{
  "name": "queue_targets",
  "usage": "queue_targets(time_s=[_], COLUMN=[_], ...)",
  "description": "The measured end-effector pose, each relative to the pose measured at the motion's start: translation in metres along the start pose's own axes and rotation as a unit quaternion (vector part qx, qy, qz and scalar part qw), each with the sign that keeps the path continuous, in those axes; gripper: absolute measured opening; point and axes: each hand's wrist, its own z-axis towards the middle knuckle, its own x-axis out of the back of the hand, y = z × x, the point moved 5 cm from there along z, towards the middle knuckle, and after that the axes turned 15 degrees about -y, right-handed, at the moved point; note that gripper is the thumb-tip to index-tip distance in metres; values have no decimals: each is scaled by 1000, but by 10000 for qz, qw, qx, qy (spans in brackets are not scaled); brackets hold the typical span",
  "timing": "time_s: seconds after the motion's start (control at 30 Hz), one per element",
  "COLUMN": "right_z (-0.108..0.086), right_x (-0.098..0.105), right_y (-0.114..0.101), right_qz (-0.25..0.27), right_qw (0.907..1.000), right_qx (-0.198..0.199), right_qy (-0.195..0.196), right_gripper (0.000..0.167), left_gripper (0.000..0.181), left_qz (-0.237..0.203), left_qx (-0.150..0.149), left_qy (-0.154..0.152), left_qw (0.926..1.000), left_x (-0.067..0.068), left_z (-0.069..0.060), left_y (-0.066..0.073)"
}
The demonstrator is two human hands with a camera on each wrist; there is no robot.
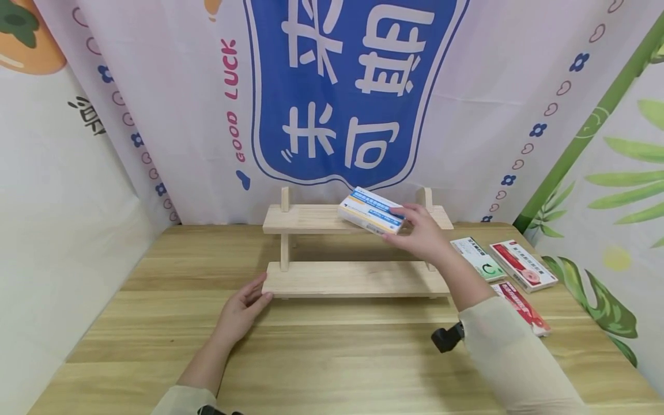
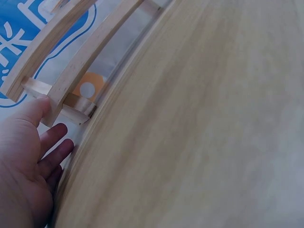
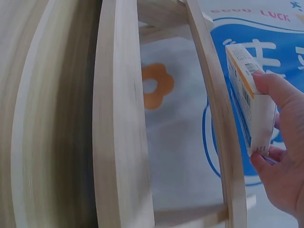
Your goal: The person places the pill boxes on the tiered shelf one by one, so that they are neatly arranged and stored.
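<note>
A two-tier wooden shelf (image 1: 358, 278) stands on the table against the hanging cloth. At its left end, my left hand (image 1: 242, 311) holds the corner of the lower board, thumb at the front and fingers by the end; in the left wrist view the thumb (image 2: 38, 110) touches the wood. My right hand (image 1: 422, 236) grips a white, blue and yellow medicine box (image 1: 370, 210) by its right end, over the upper board (image 1: 306, 218). The right wrist view has the box (image 3: 244, 90) tilted beside that board, between thumb and fingers; whether it touches the wood I cannot tell.
Right of the shelf lie a green-and-white box (image 1: 477, 259), a white-and-red box (image 1: 523, 265) and a red box (image 1: 521, 308), near my right forearm. The wood-grain table (image 1: 332, 357) reaches forward of the shelf. A printed cloth (image 1: 197, 115) hangs close behind it.
</note>
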Motion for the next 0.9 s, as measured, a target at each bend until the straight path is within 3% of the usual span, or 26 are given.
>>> queue_targets(time_s=[0.37,0.9], right_z=[28,46], right_x=[-26,-56], right_y=[-35,-67], right_qz=[-188,-171], right_qw=[9994,9973], right_qx=[161,340], right_qy=[-223,-629], right_gripper=[72,71], left_gripper=[56,55], left_qz=[30,-64], left_qx=[-13,-47], left_qy=[40,12], left_qw=[10000,10000], left_x=[0,0], left_z=[0,1], left_y=[-1,-3])
